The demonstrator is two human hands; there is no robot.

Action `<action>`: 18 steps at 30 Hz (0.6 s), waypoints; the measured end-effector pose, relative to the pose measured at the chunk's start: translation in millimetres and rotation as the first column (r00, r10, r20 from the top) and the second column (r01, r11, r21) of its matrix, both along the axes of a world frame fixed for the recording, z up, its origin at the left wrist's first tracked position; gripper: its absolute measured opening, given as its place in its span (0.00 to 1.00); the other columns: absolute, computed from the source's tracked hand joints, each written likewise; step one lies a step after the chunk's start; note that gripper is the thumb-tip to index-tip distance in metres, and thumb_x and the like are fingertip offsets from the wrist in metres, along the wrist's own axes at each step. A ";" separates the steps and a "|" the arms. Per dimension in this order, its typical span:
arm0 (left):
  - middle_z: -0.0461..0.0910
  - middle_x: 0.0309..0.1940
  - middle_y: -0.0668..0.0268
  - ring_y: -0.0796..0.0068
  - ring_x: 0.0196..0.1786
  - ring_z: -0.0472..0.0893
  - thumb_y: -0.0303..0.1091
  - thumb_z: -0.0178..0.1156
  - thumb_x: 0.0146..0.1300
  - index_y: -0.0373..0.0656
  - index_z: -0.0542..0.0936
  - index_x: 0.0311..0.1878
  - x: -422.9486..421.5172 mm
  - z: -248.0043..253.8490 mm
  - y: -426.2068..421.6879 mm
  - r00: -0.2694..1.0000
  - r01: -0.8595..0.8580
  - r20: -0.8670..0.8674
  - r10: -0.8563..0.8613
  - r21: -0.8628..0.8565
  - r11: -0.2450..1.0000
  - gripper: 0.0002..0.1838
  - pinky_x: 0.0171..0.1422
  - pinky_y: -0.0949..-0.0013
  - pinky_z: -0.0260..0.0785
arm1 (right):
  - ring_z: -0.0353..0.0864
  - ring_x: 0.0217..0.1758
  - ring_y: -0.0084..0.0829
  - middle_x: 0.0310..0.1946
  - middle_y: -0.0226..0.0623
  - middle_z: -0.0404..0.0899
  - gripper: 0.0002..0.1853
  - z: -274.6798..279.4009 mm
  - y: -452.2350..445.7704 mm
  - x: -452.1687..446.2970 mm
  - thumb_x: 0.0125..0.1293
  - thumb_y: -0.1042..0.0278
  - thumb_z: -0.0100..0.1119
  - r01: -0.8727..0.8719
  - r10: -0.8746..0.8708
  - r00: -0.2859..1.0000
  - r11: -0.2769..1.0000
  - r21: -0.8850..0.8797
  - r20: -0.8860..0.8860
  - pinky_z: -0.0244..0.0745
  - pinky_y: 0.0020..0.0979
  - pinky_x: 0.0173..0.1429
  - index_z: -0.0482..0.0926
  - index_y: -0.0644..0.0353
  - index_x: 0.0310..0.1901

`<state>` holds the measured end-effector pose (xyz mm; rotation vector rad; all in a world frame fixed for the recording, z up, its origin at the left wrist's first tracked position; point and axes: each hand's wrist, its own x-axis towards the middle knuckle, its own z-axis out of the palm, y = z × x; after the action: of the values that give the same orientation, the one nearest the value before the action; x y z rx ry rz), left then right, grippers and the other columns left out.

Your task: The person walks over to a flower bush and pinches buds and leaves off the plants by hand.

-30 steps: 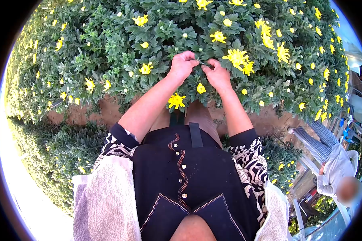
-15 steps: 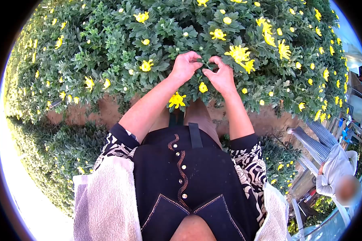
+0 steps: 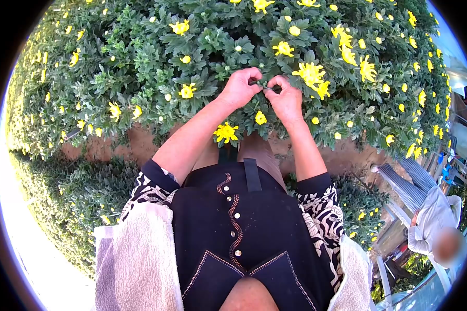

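Over a bed of yellow chrysanthemums, my left hand (image 3: 241, 88) and my right hand (image 3: 285, 102) work close together. Both are closed in a pinch, fingertips against thumbs. A thin dark chrysanthemum stem (image 3: 267, 87) runs between the fingertips; its ends are hidden by fingers and leaves. Right of my right hand is a large open yellow bloom (image 3: 310, 74). A half-open yellow bud (image 3: 260, 118) sits just below my hands, and another open bloom (image 3: 225, 133) is lower left, near my legs.
Dense green chrysanthemum foliage (image 3: 135, 67) with many buds fills the far side. Reddish bare soil (image 3: 104, 147) shows between this row and the plants behind me. Another person (image 3: 430, 207) in a grey top and striped trousers is at the right, beside frames and blue items.
My fingertips have shifted slightly, with the left hand turned a little and the right fingers curled tighter. The thin stem between them shows more plainly. Nearby blooms have moved slightly in view.
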<state>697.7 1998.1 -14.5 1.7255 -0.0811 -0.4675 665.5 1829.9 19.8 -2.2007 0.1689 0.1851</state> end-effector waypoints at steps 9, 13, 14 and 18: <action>0.79 0.33 0.60 0.66 0.36 0.77 0.25 0.65 0.52 0.38 0.76 0.37 -2.0 2.6 2.6 0.973 0.064 0.211 -0.093 0.142 0.988 0.10 0.44 0.64 0.71 | 0.79 0.33 0.35 0.29 0.38 0.79 0.11 -16.3 -7.8 -2.3 0.55 0.64 0.68 -0.086 0.087 0.996 0.977 0.198 0.005 0.74 0.35 0.45 0.75 0.54 0.35; 0.77 0.31 0.60 0.68 0.34 0.76 0.26 0.64 0.53 0.38 0.76 0.36 -4.2 5.3 1.5 0.989 0.111 0.081 -0.122 0.127 0.986 0.08 0.40 0.64 0.70 | 0.78 0.39 0.32 0.33 0.37 0.79 0.11 -29.7 -15.7 -2.9 0.56 0.67 0.67 -0.120 0.153 0.981 0.961 0.250 -0.118 0.73 0.33 0.49 0.74 0.56 0.36; 0.77 0.30 0.61 0.69 0.33 0.75 0.26 0.64 0.54 0.38 0.76 0.35 -5.0 4.3 0.8 0.992 0.101 0.072 -0.108 0.091 0.991 0.08 0.39 0.65 0.69 | 0.79 0.40 0.31 0.34 0.35 0.80 0.11 -33.9 -17.7 -3.8 0.56 0.68 0.67 -0.127 0.163 0.981 0.949 0.287 -0.104 0.73 0.33 0.49 0.73 0.57 0.37; 0.76 0.29 0.63 0.72 0.33 0.73 0.26 0.64 0.55 0.38 0.76 0.35 -3.2 8.2 2.1 0.991 0.097 0.078 -0.107 0.117 0.988 0.07 0.39 0.67 0.68 | 0.81 0.43 0.31 0.37 0.35 0.82 0.12 -2.5 -19.6 -1.1 0.55 0.71 0.66 -0.107 0.143 0.981 0.962 0.253 -0.129 0.75 0.34 0.48 0.76 0.57 0.40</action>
<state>694.5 2000.3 -6.2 1.8586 -0.2074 -0.4826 664.5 1810.3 17.3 -1.9517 0.0822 0.4172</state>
